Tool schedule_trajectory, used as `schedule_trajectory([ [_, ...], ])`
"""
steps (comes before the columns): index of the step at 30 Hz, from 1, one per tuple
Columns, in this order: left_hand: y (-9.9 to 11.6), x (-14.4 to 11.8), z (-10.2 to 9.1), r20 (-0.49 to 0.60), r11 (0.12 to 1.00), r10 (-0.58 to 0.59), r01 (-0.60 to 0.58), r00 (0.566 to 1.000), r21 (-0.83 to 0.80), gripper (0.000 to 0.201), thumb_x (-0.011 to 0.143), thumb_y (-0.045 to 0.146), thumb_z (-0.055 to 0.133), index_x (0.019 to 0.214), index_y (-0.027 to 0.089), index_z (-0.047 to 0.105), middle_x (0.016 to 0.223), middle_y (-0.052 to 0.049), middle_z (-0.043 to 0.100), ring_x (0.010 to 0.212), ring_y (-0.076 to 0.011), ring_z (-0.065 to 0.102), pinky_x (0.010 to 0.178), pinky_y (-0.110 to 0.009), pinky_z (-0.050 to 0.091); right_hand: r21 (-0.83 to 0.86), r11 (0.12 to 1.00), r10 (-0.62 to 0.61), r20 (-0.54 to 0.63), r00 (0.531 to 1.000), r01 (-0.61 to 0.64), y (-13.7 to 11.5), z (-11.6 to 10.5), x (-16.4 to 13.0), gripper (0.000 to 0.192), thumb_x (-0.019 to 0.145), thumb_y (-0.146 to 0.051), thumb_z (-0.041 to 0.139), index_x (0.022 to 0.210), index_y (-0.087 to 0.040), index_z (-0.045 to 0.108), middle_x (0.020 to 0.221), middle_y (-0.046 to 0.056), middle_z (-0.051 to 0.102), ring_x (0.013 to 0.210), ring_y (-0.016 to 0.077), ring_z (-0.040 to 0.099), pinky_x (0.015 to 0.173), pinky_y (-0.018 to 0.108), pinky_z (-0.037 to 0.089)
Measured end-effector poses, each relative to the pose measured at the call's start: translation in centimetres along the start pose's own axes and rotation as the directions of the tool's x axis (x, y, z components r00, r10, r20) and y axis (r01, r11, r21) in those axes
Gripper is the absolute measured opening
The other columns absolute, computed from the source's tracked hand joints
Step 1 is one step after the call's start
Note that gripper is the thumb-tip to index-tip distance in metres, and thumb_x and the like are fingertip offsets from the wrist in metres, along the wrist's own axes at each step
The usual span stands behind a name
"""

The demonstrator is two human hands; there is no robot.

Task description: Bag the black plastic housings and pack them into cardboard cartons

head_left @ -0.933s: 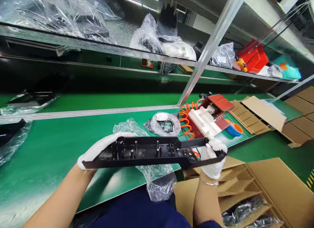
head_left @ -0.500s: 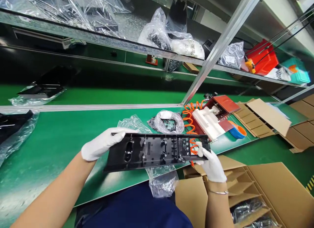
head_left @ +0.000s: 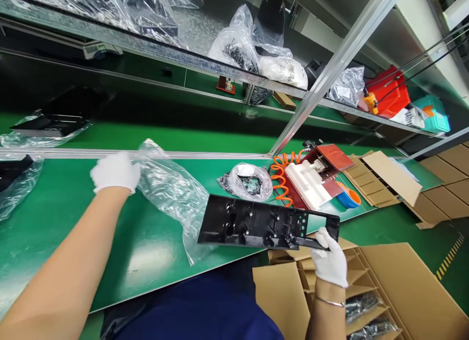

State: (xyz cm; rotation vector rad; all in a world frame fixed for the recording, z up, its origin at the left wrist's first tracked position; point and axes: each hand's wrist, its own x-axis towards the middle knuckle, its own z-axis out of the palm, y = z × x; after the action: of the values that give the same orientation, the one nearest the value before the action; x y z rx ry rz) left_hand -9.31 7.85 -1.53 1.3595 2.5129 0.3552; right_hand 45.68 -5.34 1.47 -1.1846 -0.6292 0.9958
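Note:
My right hand (head_left: 330, 259), in a white glove, grips the right end of a long black plastic panel (head_left: 256, 225) by the edge beside its rectangular cutout. Ribs, posts and small holes on the panel's inner side face me. My gloved left hand (head_left: 114, 173) is closed at the far left, over the back part of the bench. From it a clear plastic bag (head_left: 172, 183) stretches down to the panel's left end; its lower part lies behind the panel. The left fingers are turned away from me and partly hidden.
On the green bench (head_left: 146, 262) lie a bagged ring-shaped bundle (head_left: 251, 182), a red and white fixture (head_left: 311, 181) with an orange coiled hose (head_left: 280, 176), and a blue-orange tape roll (head_left: 348, 196). A divided cardboard box (head_left: 410, 281) stands below right. A metal post (head_left: 330, 76) rises behind.
My left hand has let go of the panel and moved left and back, drawing the plastic bag out lengthwise. My right hand has carried the panel to the right.

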Motion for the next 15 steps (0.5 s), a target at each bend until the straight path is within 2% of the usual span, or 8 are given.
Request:
schedule_trajectory([
  [2, -0.6, -0.9, -1.2, -0.127, 1.0, -0.009, 0.01, 0.992, 0.001, 0.061, 0.092, 0.054, 0.035, 0.13, 0.008, 0.047, 0.119, -0.019, 0.064, 0.121, -0.0439, 0.053, 0.092, -0.053, 0.047, 0.02, 0.999, 0.037, -0.059, 0.998, -0.036, -0.4, -0.4, 0.1, 0.031, 0.067, -0.025, 0.081, 0.074, -0.021, 0.051, 0.053, -0.011, 0.038, 0.039, 0.0031, 0.035, 0.032, 0.013, 0.031],
  [4, 0.4, -3.5, -1.3, -0.067, 0.986, 0.164, -0.165, 0.984, -0.015, 0.061, 0.093, 0.058, 0.034, 0.129, 0.011, 0.05, 0.121, -0.017, 0.064, 0.118, -0.0394, 0.057, 0.092, -0.049, 0.048, 0.052, 0.996, 0.075, -0.124, 0.989, -0.069, -0.8, -0.5, 0.3, 0.036, 0.063, -0.025, 0.082, 0.074, -0.02, 0.048, 0.054, -0.012, 0.038, 0.038, 0.0019, 0.034, 0.033, 0.012, 0.031],
  [6, 2.7, -7.4, -0.1, 0.123, 0.907, 0.422, -0.419, 0.898, -0.049, 0.059, 0.091, 0.062, 0.036, 0.119, 0.016, 0.06, 0.118, -0.015, 0.067, 0.113, -0.0347, 0.061, 0.092, -0.044, 0.049, 0.075, 0.993, 0.106, -0.158, 0.982, -0.095, -1.2, -0.2, 0.4, 0.039, 0.06, -0.024, 0.083, 0.073, -0.02, 0.046, 0.053, -0.013, 0.039, 0.037, 0.0009, 0.033, 0.032, 0.011, 0.029],
  [7, 4.0, -9.4, 0.9, 0.212, 0.844, 0.532, -0.532, 0.819, -0.065, 0.058, 0.09, 0.066, 0.037, 0.113, 0.02, 0.063, 0.113, -0.013, 0.069, 0.108, -0.0327, 0.064, 0.089, -0.042, 0.05, 0.078, 0.991, 0.116, -0.157, 0.981, -0.104, -1.3, 0.0, 0.4, 0.04, 0.059, -0.024, 0.083, 0.072, -0.02, 0.045, 0.053, -0.013, 0.038, 0.037, 0.0005, 0.032, 0.032, 0.01, 0.028],
  [8, 5.3, -11.3, 2.0, 0.271, 0.807, 0.582, -0.584, 0.767, -0.08, 0.057, 0.089, 0.069, 0.038, 0.109, 0.023, 0.065, 0.109, -0.011, 0.07, 0.104, -0.0311, 0.066, 0.086, -0.041, 0.05, 0.079, 0.991, 0.119, -0.151, 0.981, -0.108, -1.5, 0.2, 0.4, 0.041, 0.059, -0.024, 0.083, 0.071, -0.02, 0.044, 0.052, -0.013, 0.038, 0.037, 0.0001, 0.031, 0.032, 0.01, 0.027],
  [9, 6.3, -12.8, 3.1, 0.316, 0.788, 0.602, -0.61, 0.733, -0.085, 0.057, 0.087, 0.07, 0.041, 0.11, 0.024, 0.065, 0.108, -0.011, 0.071, 0.102, -0.0311, 0.067, 0.083, -0.04, 0.051, 0.077, 0.991, 0.116, -0.146, 0.982, -0.105, -1.6, 0.5, 0.3, 0.043, 0.058, -0.024, 0.084, 0.07, -0.02, 0.043, 0.051, -0.013, 0.037, 0.036, -0.0002, 0.029, 0.032, 0.011, 0.026],
  [11, 7.7, -14.6, 5.2, 0.433, 0.798, 0.559, -0.6, 0.707, -0.051, 0.047, 0.088, 0.06, 0.048, 0.11, 0.022, 0.064, 0.105, -0.013, 0.072, 0.099, -0.0326, 0.068, 0.079, -0.041, 0.051, 0.067, 0.994, 0.096, -0.146, 0.985, -0.087, -1.7, 0.7, 0.0, 0.045, 0.056, -0.024, 0.085, 0.07, -0.02, 0.042, 0.051, -0.014, 0.036, 0.036, -0.0007, 0.027, 0.032, 0.011, 0.025],
  [15, 7.5, -14.0, 7.4, 0.522, 0.81, 0.512, -0.585, 0.682, -0.031, 0.033, 0.096, 0.033, 0.035, 0.109, 0.019, 0.063, 0.099, -0.015, 0.073, 0.093, -0.0305, 0.07, 0.08, -0.041, 0.049, 0.026, 0.999, 0.05, -0.213, 0.976, -0.045, -1.7, 0.6, -1.1, 0.047, 0.053, -0.027, 0.089, 0.07, -0.02, 0.046, 0.053, -0.013, 0.036, 0.04, 0.0005, 0.03, 0.034, 0.013, 0.028],
])
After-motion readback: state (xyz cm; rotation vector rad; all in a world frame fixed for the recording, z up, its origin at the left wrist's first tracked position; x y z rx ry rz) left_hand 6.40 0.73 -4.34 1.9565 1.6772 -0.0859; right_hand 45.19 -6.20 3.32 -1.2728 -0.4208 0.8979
